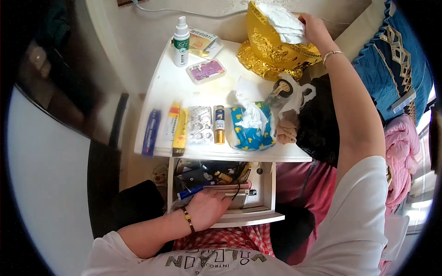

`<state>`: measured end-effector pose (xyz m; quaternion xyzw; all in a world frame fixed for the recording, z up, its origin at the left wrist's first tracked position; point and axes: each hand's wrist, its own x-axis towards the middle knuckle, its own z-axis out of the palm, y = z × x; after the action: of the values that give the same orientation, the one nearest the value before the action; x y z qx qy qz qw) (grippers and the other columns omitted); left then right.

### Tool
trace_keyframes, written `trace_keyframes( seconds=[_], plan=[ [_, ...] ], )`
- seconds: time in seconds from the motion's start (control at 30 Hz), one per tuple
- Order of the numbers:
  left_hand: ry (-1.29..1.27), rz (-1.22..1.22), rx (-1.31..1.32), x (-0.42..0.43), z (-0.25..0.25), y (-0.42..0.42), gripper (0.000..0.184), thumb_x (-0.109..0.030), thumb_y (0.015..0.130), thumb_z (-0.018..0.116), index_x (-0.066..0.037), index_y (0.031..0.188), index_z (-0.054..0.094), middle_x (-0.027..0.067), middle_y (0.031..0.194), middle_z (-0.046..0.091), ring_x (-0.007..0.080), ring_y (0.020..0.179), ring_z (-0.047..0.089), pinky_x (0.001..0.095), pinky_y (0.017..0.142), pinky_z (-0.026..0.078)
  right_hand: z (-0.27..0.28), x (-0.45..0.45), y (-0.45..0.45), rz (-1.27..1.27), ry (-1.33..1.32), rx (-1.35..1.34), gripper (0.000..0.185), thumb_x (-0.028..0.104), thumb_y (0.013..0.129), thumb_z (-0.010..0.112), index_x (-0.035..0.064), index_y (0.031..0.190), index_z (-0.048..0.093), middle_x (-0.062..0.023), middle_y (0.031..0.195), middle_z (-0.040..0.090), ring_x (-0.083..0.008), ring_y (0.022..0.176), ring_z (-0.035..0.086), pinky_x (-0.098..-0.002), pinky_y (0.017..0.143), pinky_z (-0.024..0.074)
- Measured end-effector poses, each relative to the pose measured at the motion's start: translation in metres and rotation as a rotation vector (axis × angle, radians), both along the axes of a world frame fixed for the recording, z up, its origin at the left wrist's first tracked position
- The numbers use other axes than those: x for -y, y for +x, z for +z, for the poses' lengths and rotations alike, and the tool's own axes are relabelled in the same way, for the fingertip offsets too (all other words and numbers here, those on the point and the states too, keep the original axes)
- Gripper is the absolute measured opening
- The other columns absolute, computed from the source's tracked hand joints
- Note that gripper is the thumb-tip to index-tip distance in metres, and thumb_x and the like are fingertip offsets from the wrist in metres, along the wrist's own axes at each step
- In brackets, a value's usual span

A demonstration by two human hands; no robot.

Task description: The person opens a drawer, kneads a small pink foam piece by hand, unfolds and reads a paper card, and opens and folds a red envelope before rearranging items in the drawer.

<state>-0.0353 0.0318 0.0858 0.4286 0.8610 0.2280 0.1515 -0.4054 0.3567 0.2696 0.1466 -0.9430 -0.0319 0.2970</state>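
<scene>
My right hand [316, 32] is closed on the edge of a folded white cloth or tissue wad [281, 20], pressed against the rim of an ornate gold bowl-shaped ornament [271, 48] on a raised base. My left hand [209, 208] reaches into the open drawer [271, 188], its fingers curled down by a stack of flat cases [237, 200]. Those fingertips are partly hidden, so what they grip is unclear. Close to that hand lie a blue tube-like item [191, 191], a small amber bottle [224, 177] and a dark cord.
The white tabletop [179, 92] carries a spray bottle [182, 43], a purple-labelled box [206, 71], narrow boxes [151, 132], a blister pack [199, 124], a small bottle [219, 124], a blue tissue pack [252, 129] and a plastic bag [290, 99]. Blue fabric [400, 55] hangs at right.
</scene>
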Motion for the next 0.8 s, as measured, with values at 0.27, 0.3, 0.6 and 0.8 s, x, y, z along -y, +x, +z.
trace_keyframes(
  seconds=[0.27, 0.3, 0.6, 0.8],
  plan=[
    [0.131, 0.055, -0.081, -0.003, -0.010, 0.002, 0.008, -0.010, 0.071, 0.054, -0.006, 0.078, 0.057, 0.0100, 0.077, 0.059, 0.0265, 0.078, 0.060, 0.0362, 0.066, 0.048, 0.012, 0.010, 0.008, -0.021, 0.160, 0.110, 0.024, 0.002, 0.075, 0.053, 0.0057, 0.095, 0.065, -0.0188, 0.090, 0.063, -0.0365, 0.085, 0.060, -0.0412, 0.076, 0.0477],
    [0.130, 0.057, -0.079, -0.002, -0.009, 0.003, 0.008, -0.010, 0.071, 0.054, -0.006, 0.078, 0.057, 0.0100, 0.077, 0.059, 0.0265, 0.078, 0.060, 0.0362, 0.066, 0.048, 0.013, 0.012, 0.010, -0.040, 0.217, 0.131, 0.025, 0.002, 0.075, 0.053, 0.0061, 0.096, 0.065, -0.0186, 0.090, 0.064, -0.0365, 0.085, 0.060, -0.0412, 0.076, 0.0476],
    [0.004, -0.007, -0.012, -0.004, -0.009, 0.002, 0.020, -0.020, 0.077, 0.061, -0.006, 0.090, 0.058, 0.0109, 0.083, 0.059, 0.0278, 0.083, 0.060, 0.0370, 0.070, 0.049, 0.010, 0.008, 0.005, -0.022, -0.036, 0.117, 0.029, 0.000, 0.077, 0.053, 0.0047, 0.105, 0.059, -0.0205, 0.095, 0.062, -0.0372, 0.091, 0.058, -0.0415, 0.078, 0.0460],
    [-0.052, -0.022, -0.021, -0.004, -0.005, 0.002, 0.015, -0.014, 0.075, 0.056, -0.005, 0.087, 0.058, 0.0109, 0.082, 0.060, 0.0266, 0.082, 0.060, 0.0361, 0.070, 0.049, 0.006, 0.007, 0.004, 0.072, 0.160, 0.015, 0.029, 0.003, 0.082, 0.049, 0.0055, 0.110, 0.055, -0.0219, 0.096, 0.062, -0.0377, 0.090, 0.059, -0.0428, 0.078, 0.0466]
  ],
)
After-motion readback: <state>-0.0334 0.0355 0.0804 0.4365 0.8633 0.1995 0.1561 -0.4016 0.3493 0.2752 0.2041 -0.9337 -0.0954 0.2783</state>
